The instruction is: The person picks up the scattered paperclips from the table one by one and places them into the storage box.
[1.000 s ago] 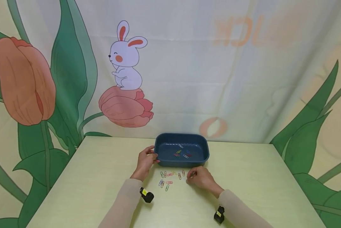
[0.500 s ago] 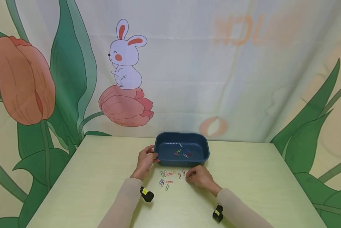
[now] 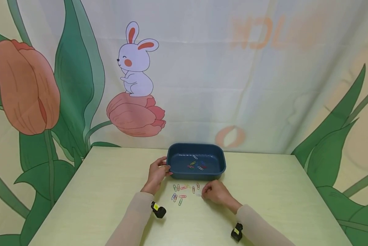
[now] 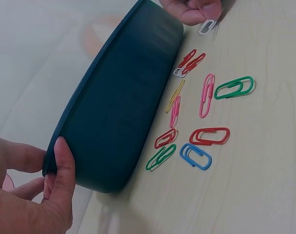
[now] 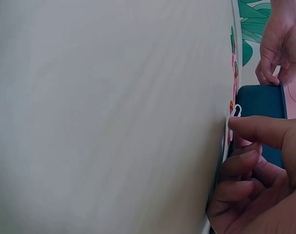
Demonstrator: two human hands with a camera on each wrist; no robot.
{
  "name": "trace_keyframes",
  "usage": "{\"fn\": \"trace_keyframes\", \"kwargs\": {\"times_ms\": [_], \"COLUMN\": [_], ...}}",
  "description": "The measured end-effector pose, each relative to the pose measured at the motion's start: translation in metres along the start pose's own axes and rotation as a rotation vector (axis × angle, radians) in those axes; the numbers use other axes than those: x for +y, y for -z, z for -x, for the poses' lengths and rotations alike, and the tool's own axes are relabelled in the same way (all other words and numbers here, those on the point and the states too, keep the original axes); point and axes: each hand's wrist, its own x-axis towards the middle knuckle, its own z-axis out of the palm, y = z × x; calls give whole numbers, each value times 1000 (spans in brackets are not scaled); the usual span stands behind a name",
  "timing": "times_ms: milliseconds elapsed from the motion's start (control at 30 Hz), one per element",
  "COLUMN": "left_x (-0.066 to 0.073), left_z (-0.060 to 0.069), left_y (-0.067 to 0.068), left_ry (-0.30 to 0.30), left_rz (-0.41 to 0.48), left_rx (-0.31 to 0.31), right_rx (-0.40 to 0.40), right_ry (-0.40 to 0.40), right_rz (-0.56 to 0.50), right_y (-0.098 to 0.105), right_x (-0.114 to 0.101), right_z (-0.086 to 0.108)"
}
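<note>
My left hand (image 3: 155, 174) grips the left end of the dark blue bin (image 3: 196, 176). In the left wrist view its thumb lies on the outer wall and the other fingers are behind the rim. My right hand (image 3: 217, 192) is low over the table, just in front of the bin's near right corner. Between its thumb and fingers it pinches a white paper clip (image 4: 208, 27), which sticks out past the thumb tip in the right wrist view. Left of that hand, red, pink, green, yellow and blue paper clips lie loose, among them a green paper clip (image 4: 234, 87).
Inside the bin lie several paper clips, including a yellow paper clip (image 3: 193, 163). The bin stands at the back of the pale table (image 3: 110, 191), close to a printed curtain (image 3: 196, 85) with a rabbit and tulips.
My right hand has shifted very slightly, and the white paper clip now shows more at its fingertips. The left hand and the bin have stayed in place.
</note>
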Motion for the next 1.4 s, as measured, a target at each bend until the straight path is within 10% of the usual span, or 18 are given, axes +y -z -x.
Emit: {"fn": "trace_keyframes", "kwargs": {"times_ms": [900,1400], "left_x": [1,0], "left_z": [0,0], "left_y": [0,0], "left_ry": [4,6], "left_rz": [2,4], "left_rx": [2,3], "right_rx": [43,83], "right_ry": [-2,-82], "right_rz": [-85,-162], "right_y": [59,84], "right_x": [-43,-49], "right_z": [5,-23]}}
